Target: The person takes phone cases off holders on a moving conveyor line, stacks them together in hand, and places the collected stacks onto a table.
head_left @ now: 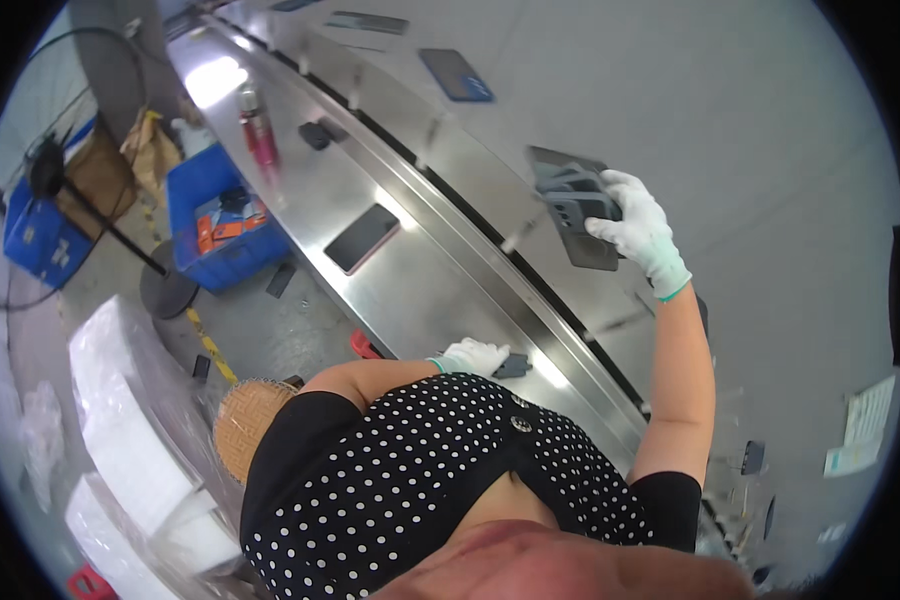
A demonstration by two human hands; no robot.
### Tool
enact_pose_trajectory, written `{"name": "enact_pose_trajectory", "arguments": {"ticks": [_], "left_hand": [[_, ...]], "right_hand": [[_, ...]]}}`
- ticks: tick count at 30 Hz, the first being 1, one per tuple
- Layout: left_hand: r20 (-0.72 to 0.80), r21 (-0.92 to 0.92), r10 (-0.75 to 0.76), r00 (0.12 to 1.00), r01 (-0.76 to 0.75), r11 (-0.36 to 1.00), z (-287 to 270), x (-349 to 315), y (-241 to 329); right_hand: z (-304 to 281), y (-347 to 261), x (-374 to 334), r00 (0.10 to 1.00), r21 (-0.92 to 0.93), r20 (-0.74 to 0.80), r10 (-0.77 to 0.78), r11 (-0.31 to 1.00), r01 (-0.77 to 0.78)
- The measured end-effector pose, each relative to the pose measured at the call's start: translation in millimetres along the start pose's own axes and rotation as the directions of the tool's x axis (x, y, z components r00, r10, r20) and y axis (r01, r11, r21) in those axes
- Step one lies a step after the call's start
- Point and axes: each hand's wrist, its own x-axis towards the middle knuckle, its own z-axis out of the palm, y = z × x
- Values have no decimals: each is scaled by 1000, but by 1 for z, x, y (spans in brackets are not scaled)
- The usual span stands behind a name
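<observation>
Both my hands wear white gloves with green cuffs. My right hand [638, 225] reaches out over the grey belt and is closed around a grey phone-shaped piece with round camera openings [570, 207]. Motion smears it a little, so I cannot tell whether it is a phone or a back cover. Against it, partly covered, is a dark flat phone-shaped panel [592, 252]; whether I hold that too is unclear. Low by my body, my left hand [473, 355] has its fingers closed at the end of a small dark grey-blue piece [513, 367] over the metal ledge.
A dark phone [362, 239], a small black object [316, 135] and a red bottle [258, 135] are on the metal ledge [430, 290]. Another phone [456, 76] lies on the belt [750, 130]. Left stand a blue bin [225, 262], a fan [105, 225] and white foam blocks [120, 400].
</observation>
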Motion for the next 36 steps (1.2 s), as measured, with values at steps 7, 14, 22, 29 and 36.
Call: {"name": "enact_pose_trajectory", "arguments": {"ticks": [7, 14, 22, 29, 36], "left_hand": [[-53, -46, 11, 999, -14, 999, 1, -12, 9], [-55, -62, 26, 998, -30, 998, 2, -6, 8], [-25, 27, -35, 999, 36, 999, -1, -2, 10], [-64, 34, -40, 997, 43, 999, 7, 2, 14], [-83, 28, -62, 995, 64, 998, 3, -7, 29]], "right_hand": [[3, 97, -3, 912, 804, 285, 294, 446, -395], [-17, 70, -114, 955, 771, 127, 269, 579, -266], [6, -40, -103, 999, 138, -2, 37, 990, -36], [-21, -52, 2, 997, -52, -2, 75, 996, -75], [-28, 68, 13, 913, 639, 319, 256, 653, -406]]}}
